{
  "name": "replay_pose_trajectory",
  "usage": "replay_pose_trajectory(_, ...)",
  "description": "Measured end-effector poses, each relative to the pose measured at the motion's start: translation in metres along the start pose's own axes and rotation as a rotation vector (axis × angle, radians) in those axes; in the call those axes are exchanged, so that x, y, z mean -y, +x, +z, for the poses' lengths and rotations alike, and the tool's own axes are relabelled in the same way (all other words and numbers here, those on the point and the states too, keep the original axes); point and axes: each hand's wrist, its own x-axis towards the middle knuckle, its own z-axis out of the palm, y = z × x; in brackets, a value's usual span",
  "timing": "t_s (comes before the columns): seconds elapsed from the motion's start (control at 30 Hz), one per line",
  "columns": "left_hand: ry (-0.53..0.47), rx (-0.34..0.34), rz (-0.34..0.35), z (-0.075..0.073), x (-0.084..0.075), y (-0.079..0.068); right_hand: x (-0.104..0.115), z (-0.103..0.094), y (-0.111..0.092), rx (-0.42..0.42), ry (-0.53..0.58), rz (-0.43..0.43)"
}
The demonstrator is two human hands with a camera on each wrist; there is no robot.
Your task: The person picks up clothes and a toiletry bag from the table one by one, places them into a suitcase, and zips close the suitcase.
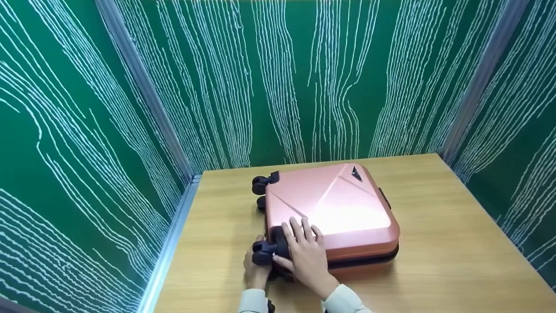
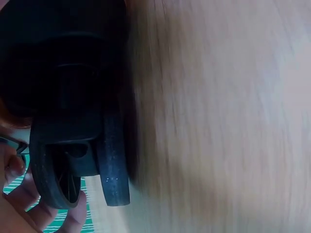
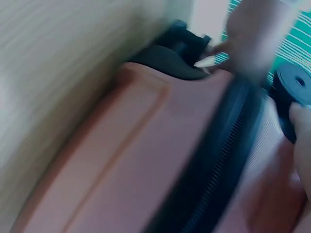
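Observation:
A pink hard-shell suitcase (image 1: 321,200) lies flat on the wooden table, its black caster wheels pointing left. My right hand (image 1: 306,256) rests on the near left corner of the top shell, fingers spread and fairly straight, thumb beside the upper near wheel (image 1: 262,253). My left hand (image 1: 256,267) is at the wheeled end, partly hidden behind that wheel. In the left wrist view a black caster (image 2: 73,150) fills the left side, and fingers (image 2: 41,208) show behind it. The right wrist view shows the suitcase's zipper (image 3: 214,179) and pink side, blurred.
The table (image 1: 217,208) extends around the suitcase on all sides. Green walls with white wavy lines (image 1: 278,87) stand behind it and at both sides, joined by grey metal posts (image 1: 143,82). Another black wheel (image 1: 259,185) sticks out at the suitcase's far left corner.

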Motion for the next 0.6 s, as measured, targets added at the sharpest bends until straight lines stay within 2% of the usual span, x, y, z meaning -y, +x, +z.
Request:
replay_pose_trajectory(0.13,0.000,0.009,-0.030,-0.001,0.002,0.000,-0.016,-0.014,0.002,0.121,0.129,-0.015)
replay_pose_trajectory(0.23,-0.026,0.026,-0.066,0.000,0.003,0.001,-0.042,-0.022,0.001,0.146,0.179,0.021)
replay_pose_trajectory(0.3,-0.049,0.030,-0.087,0.001,0.003,0.000,-0.065,-0.024,0.000,0.136,0.175,0.078)
replay_pose_trajectory(0.5,-0.052,0.041,-0.098,0.003,0.004,-0.001,-0.133,-0.037,-0.004,0.161,0.040,0.291)
replay_pose_trajectory(0.6,-0.051,0.058,-0.111,0.003,0.005,-0.002,-0.161,-0.044,-0.006,0.157,0.051,0.379)
